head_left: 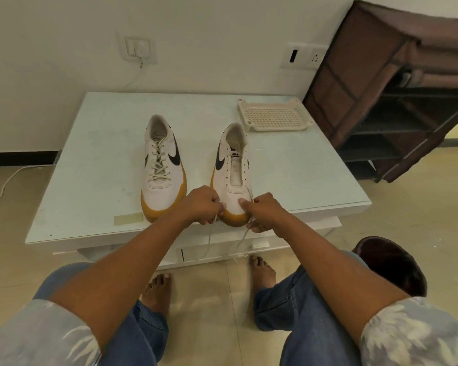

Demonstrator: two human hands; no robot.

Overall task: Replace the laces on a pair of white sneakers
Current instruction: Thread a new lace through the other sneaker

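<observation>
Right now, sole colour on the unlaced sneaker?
Tan-yellow gum sole on the unlaced sneaker, clearest in the head view.

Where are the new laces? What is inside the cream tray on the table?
In the cream tray only its perforated floor shows, nothing lying on it. The near rim hides a thin strip of floor.

Looks like a room in a home: low white table on a tiled floor, sockets in a plain wall, brown fabric shoe rack alongside, bare feet below.
</observation>
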